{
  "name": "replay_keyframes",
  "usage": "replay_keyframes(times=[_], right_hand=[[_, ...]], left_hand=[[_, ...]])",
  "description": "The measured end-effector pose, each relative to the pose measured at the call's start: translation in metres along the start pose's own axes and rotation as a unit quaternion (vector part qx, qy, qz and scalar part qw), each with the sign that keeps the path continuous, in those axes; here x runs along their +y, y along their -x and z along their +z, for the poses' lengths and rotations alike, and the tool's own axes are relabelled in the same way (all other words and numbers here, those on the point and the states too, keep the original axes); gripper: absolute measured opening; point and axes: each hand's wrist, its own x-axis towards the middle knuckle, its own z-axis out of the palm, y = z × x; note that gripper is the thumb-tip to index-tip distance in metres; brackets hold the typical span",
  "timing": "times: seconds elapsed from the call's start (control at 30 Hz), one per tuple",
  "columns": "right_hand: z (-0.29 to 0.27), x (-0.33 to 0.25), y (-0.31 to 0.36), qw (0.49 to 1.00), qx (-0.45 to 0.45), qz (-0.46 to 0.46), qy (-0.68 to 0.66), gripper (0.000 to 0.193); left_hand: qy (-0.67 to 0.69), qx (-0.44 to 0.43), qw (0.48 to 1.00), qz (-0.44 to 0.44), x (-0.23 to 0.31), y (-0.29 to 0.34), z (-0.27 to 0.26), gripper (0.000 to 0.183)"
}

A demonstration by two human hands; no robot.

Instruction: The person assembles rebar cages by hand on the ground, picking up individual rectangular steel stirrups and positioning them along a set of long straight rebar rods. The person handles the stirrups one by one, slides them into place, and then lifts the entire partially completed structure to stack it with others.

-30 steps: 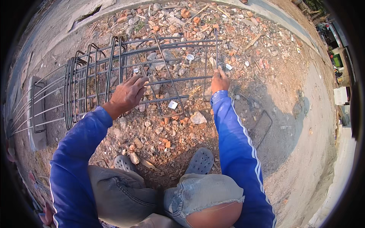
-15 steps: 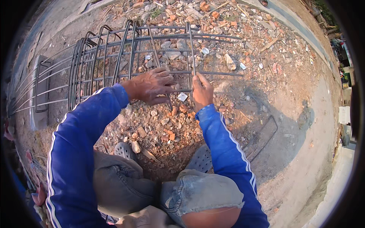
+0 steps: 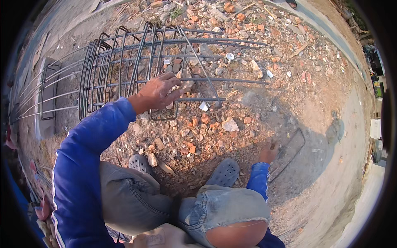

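Note:
A long cage of steel rebar [image 3: 108,62] lies over the rubble, its rods running left to right. My left hand [image 3: 159,91] is at its near side with fingers curled around a rectangular wire stirrup [image 3: 160,49]. Another stirrup [image 3: 200,62] hangs slanted across the rods to the right of that hand. Down to the right, in shadow, my right hand [image 3: 268,153] is beside a loose rectangular stirrup [image 3: 292,153] on the ground. That hand's fingers are blurred, so whether they touch the loose stirrup is unclear.
Broken brick, stones and wood scraps [image 3: 198,140] cover the ground around the cage. A pale slab [image 3: 44,99] lies under the thin rods at far left. My grey clogs [image 3: 224,171] stand on the near side. A concrete strip [image 3: 318,27] runs along the far right.
My right hand has left the stirrup at the cage and moved down right toward the loose one. That released stirrup now leans. My left hand has shifted slightly left with its stirrup.

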Motion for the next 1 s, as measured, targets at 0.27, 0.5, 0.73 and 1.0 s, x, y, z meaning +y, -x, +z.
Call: replay_keyframes(times=[0.27,0.5,0.73,1.0], right_hand=[[-0.092,0.124,0.003,0.967,-0.017,0.019,0.255,0.045],[-0.076,0.091,-0.010,0.947,-0.006,-0.032,0.321,0.031],[-0.142,0.034,0.004,0.928,0.121,0.161,-0.314,0.020],[-0.191,0.034,0.074,0.867,0.130,0.193,-0.440,0.059]], left_hand=[[-0.139,0.143,0.974,-0.108,-0.042,-0.023,-0.004,0.041],[-0.087,0.027,0.962,-0.258,-0.069,-0.017,-0.005,0.050],[-0.136,0.036,0.971,-0.191,-0.072,-0.009,-0.001,0.053],[-0.110,0.040,0.977,-0.180,-0.081,-0.007,0.000,0.055]])
